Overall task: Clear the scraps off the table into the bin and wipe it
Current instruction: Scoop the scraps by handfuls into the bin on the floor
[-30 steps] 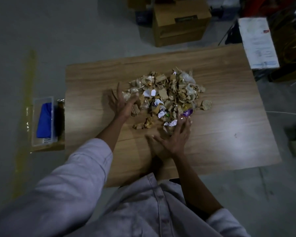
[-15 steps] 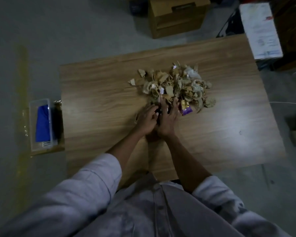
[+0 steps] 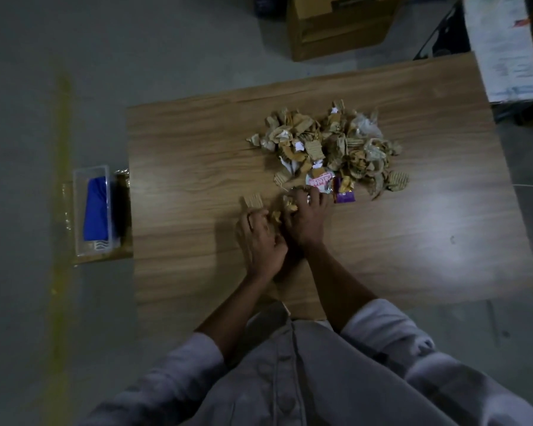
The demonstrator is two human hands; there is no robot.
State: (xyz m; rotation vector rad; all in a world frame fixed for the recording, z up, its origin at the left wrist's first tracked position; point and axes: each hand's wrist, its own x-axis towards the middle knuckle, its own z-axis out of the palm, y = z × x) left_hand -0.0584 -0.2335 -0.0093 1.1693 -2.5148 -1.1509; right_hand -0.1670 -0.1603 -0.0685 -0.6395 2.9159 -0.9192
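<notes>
Two hands are gathering loose scraps (image 3: 290, 206) at the near edge of the scrap pile (image 3: 330, 146).
Side by side and touching, the left hand (image 3: 260, 239) and right hand (image 3: 306, 221) are curling their fingers around crumpled brown bits on the wooden table (image 3: 182, 167). The main heap is lying just beyond them, toward the far edge, with a purple wrapper (image 3: 344, 195) and a pink-and-white wrapper (image 3: 319, 181) at its near side. A clear plastic box (image 3: 93, 245) holding a blue cloth (image 3: 96, 207) is sitting left of the table.
</notes>
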